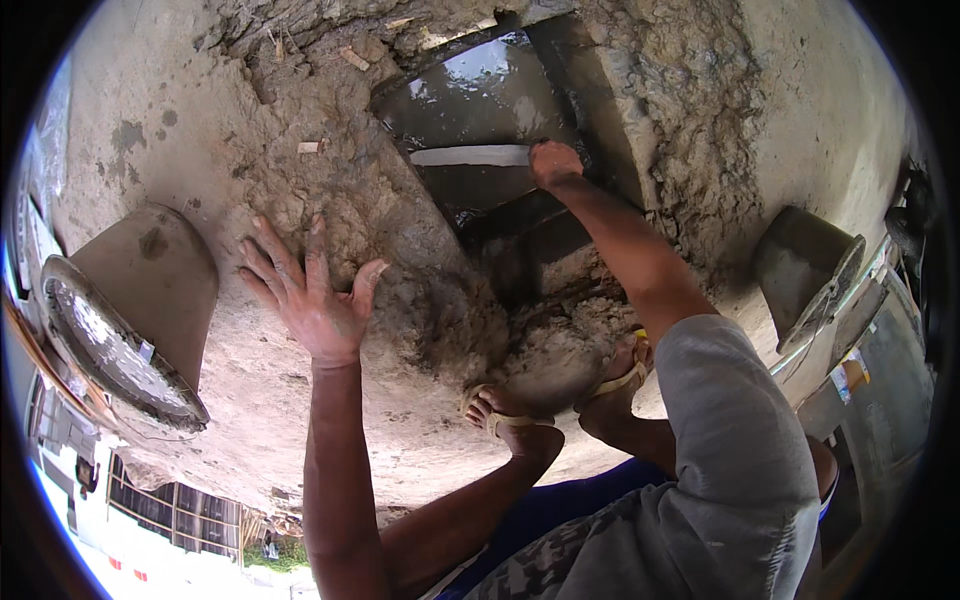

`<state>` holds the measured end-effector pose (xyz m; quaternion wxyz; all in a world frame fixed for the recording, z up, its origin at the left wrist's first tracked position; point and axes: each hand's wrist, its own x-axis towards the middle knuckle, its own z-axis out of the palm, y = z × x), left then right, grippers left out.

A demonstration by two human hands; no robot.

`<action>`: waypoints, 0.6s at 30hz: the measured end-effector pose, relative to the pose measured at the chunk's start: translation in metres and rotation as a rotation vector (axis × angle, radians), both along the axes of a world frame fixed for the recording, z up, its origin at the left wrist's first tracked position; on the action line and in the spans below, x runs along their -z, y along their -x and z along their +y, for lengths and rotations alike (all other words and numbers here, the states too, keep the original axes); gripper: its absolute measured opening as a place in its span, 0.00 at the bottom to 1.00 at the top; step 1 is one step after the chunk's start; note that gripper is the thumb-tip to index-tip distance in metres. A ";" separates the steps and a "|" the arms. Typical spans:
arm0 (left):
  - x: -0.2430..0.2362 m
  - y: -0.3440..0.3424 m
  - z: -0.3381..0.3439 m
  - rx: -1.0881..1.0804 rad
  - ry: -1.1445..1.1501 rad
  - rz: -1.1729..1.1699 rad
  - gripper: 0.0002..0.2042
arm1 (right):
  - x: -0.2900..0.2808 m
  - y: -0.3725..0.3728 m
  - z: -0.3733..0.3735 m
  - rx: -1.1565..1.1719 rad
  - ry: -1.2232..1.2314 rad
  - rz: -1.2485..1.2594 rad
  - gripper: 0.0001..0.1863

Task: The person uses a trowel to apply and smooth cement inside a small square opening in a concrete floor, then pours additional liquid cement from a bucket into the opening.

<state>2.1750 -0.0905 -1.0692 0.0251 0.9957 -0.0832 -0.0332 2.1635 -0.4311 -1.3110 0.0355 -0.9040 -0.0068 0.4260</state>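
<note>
My right hand [556, 163] is closed round one end of a long, narrow, pale flat blade [470, 156], which points left from my fist. Whether it is a trowel or another tool I cannot tell. The blade lies over a smooth, wet, grey surface [480, 105] inside a four-sided recess with straight edges. To the left, my left hand [322, 303] has its fingers spread and holds nothing. It is over rough, clumped mud [340, 190] beside the recess; I cannot tell if the palm touches it.
A grey round vessel with a wide rim [165, 290] stands at the left. A smaller grey vessel [805, 260] is at the right. My sandalled feet [510, 415] are at the recess's near end, by loose soil. Crumbly mud [690, 110] banks the right edge.
</note>
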 end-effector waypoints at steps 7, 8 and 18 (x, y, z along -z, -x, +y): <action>-0.002 0.001 -0.005 -0.001 0.030 -0.025 0.33 | -0.075 0.027 -0.067 -0.010 -0.068 -0.051 0.12; -0.002 0.002 -0.005 -0.005 0.048 -0.033 0.31 | -0.079 0.032 -0.063 -0.011 -0.086 -0.021 0.12; -0.009 0.005 -0.010 -0.045 0.077 -0.076 0.28 | -0.073 0.039 0.001 0.263 -0.055 -0.039 0.13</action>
